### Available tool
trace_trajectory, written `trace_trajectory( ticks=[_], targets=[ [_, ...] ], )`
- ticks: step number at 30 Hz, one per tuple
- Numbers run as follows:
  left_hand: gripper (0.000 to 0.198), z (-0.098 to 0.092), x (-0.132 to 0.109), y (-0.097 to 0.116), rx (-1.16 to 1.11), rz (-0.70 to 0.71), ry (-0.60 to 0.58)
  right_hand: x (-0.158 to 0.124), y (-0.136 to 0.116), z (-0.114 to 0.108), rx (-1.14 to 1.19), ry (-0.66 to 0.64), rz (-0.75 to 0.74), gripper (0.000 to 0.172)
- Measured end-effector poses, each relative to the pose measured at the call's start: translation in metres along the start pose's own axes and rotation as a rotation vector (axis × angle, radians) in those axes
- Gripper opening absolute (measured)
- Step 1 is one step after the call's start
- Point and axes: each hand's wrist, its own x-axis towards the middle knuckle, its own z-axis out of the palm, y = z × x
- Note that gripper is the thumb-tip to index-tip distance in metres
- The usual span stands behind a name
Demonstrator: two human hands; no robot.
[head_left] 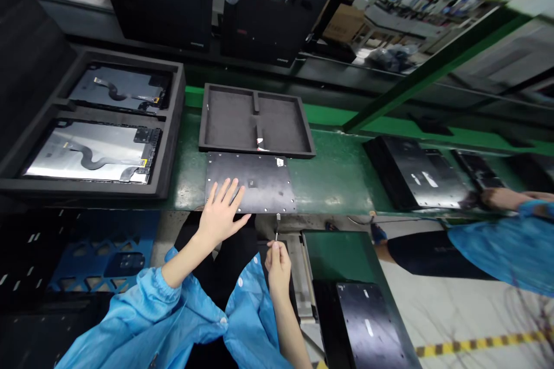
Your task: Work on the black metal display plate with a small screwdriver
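A flat black panel (268, 181) with small holes along its edges and a white label near one corner lies at the front edge of the green bench. My left hand (220, 213) rests on its lower left part, fingers spread. Just below the panel's front edge, my right hand (278, 262) pinches a thin, light metal-looking piece (277, 226) with a wider flat end. That end points up at the panel's edge; whether it touches cannot be made out. Behind the panel sits a dark foam tray (229, 118) with two bare compartments.
At left, a foam tray (175, 127) holds two screen panels with ribbon cables. Black panels are stacked (426, 176) at right, near another person's hand (504, 198). More dark panels (372, 323) lie on a lower green surface beside me. A green post (433, 69) rises behind the bench.
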Motion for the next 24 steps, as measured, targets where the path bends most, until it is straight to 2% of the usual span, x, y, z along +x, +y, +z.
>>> trace_trajectory(
  ticks=[5, 8, 10, 12, 14, 16, 20, 24],
  targets=[
    [0.075, 0.003, -0.002, 0.000, 0.011, 0.009, 0.006, 0.005, -0.005, -0.002, -0.074, -0.044, -0.033, 0.050],
    [0.075, 0.006, -0.003, 0.000, 0.022, -0.004, 0.000, 0.008, -0.009, -0.008, -0.162, -0.113, -0.085, 0.045],
    [0.075, 0.007, -0.002, -0.001, 0.019, -0.006, -0.006, 0.009, -0.012, -0.014, -0.281, -0.201, -0.104, 0.043],
    [0.076, 0.006, -0.002, -0.002, 0.004, -0.002, -0.004, 0.009, -0.014, -0.019, -0.342, -0.348, -0.044, 0.043],
    [0.077, 0.004, -0.002, -0.001, -0.017, -0.004, 0.009, 0.007, -0.015, -0.022, -0.299, -0.498, 0.058, 0.043],
    [0.081, 0.004, -0.003, -0.001, -0.033, -0.003, 0.042, 0.005, -0.019, -0.022, -0.218, -0.574, 0.135, 0.040],
    [0.090, 0.011, 0.001, -0.003, -0.079, 0.040, 0.141, 0.012, -0.039, -0.017, -0.081, -0.580, 0.218, 0.028],
    [0.091, 0.012, 0.007, -0.003, -0.220, 0.072, 0.198, 0.020, -0.063, -0.026, 0.053, -0.596, 0.237, 0.018]
  ],
)
